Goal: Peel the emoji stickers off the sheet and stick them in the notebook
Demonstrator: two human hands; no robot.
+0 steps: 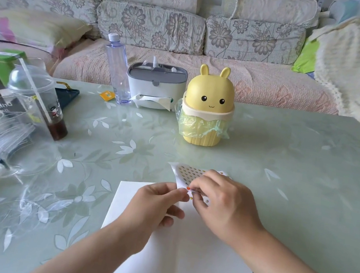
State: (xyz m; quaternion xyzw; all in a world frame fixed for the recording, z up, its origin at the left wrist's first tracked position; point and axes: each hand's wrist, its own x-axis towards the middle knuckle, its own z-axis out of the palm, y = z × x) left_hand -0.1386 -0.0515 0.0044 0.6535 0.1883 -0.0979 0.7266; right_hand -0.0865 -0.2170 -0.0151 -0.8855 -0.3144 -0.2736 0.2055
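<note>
Left hand and right hand both pinched sticker sheet over notebook. Bunny bin: held green liner. Domed cup: held straw, dark liquid.

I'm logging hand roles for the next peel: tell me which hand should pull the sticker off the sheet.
Right. The right hand pinches at the small stickers at the near edge of the sticker sheet, while the left hand grips that edge, steadying it above the open notebook.
</note>
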